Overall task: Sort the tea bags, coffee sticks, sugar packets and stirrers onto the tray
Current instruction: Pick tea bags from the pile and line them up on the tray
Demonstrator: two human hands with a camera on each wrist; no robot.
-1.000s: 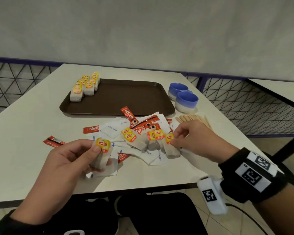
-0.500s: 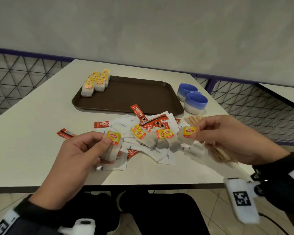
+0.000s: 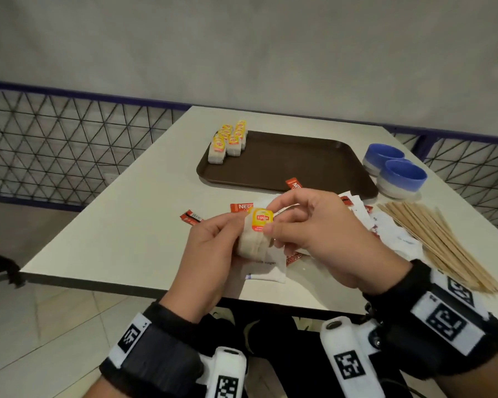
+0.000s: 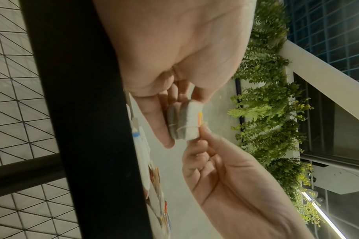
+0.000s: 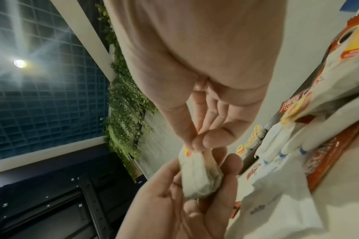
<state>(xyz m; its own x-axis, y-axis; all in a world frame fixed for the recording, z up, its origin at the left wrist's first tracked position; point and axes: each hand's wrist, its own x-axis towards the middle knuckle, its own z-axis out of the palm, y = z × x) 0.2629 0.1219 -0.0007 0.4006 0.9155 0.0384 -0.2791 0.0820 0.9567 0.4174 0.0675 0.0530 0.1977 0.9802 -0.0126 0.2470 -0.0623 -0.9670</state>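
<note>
Lipton reads in red on the yellow tag of the tea bags (image 3: 255, 234) pressed together between both hands above the near table (image 3: 127, 225) edge. The left hand (image 3: 210, 254) curls around the stack — two bags, by the left wrist view — while the right hand (image 3: 314, 237) pinches its top edge between thumb and forefinger. Half a second ago each hand held its own bag, well apart; now they meet. "NES…" shows on a red coffee stick (image 3: 241, 207) behind the hands, "sugar" on a white packet (image 3: 266, 268) below them. On the tray (image 3: 293, 165), eight or so tagged bags (image 3: 227, 142) stand in two rows at the far left corner. Two blue cups (image 3: 394, 170) — and a sheaf of stirrers (image 3: 437, 242) — lie right.
</note>
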